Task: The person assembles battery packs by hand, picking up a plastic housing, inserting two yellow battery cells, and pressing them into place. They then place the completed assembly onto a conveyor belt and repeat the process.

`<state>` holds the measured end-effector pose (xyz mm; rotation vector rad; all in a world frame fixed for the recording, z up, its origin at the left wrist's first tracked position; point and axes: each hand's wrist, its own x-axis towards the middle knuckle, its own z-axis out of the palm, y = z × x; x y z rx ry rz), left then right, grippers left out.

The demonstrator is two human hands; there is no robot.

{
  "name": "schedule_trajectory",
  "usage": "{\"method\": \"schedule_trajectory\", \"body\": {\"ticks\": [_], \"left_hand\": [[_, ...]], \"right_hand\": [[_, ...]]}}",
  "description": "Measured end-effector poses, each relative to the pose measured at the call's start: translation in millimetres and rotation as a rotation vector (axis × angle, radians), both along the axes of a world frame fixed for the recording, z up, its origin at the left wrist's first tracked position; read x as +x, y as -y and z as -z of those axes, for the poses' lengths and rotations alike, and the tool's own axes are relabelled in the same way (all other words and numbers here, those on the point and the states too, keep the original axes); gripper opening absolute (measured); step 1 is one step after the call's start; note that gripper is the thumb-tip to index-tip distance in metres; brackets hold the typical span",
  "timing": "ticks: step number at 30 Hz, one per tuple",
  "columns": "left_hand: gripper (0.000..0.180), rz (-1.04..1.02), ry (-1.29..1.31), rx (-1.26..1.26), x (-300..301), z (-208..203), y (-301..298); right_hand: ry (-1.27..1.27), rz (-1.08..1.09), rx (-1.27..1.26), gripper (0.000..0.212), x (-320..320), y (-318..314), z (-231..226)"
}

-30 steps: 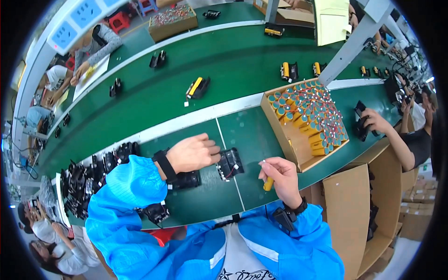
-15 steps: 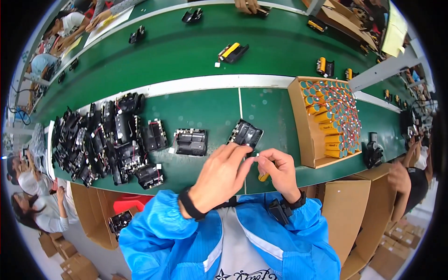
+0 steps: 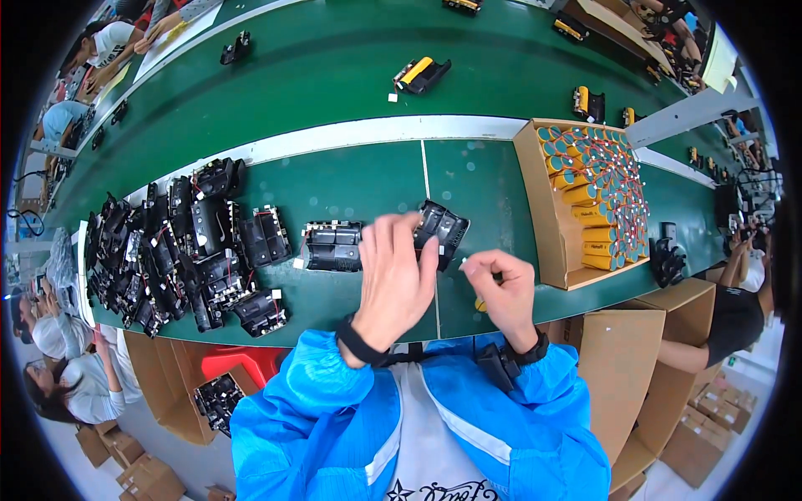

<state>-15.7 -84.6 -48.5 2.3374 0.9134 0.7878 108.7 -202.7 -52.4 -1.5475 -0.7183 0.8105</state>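
Bench lies free between 2 obstacles: black housing, battery carton.

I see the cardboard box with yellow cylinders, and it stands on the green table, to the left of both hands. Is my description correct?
Not entirely: the cardboard box with yellow cylinders stands to the right of both the left hand and the right hand, as the head view shows. It does stand on the green table.

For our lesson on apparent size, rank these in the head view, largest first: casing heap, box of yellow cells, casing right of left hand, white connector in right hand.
Casing heap
Box of yellow cells
Casing right of the left hand, partly hidden
White connector in the right hand
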Motion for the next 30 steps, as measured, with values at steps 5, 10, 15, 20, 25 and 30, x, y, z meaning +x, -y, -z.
{"method": "schedule_trajectory", "body": {"ticks": [5, 10, 15, 20, 25, 30], "left_hand": [[0.049, 0.004, -0.238, -0.091, 12.6, 24.8, -6.3], [0.064, 0.085, -0.232, -0.209, 8.5, 33.9, -7.0], [0.075, 0.187, -0.245, -0.303, 2.7, 30.7, -12.2], [0.078, 0.245, -0.262, -0.408, -0.9, 30.0, -19.3], [0.076, 0.254, -0.238, -0.377, -2.4, 35.4, -17.4], [0.071, 0.255, -0.218, -0.33, -0.7, 38.1, -17.7]], "right_hand": [[0.067, -0.052, -0.115, 0.008, 12.2, -26.5, 0.3], [0.424, -0.076, -0.132, 0.008, 9.6, -43.7, 13.6], [0.71, -0.095, -0.286, 0.01, 2.3, -53.7, 9.8], [0.686, -0.132, -0.341, 0.01, 5.2, -59.5, 8.5], [0.68, -0.202, -0.382, 0.01, 10.4, -57.6, 6.6], [0.594, -0.234, -0.419, 0.011, 14.3, -63.5, 3.9]]}}
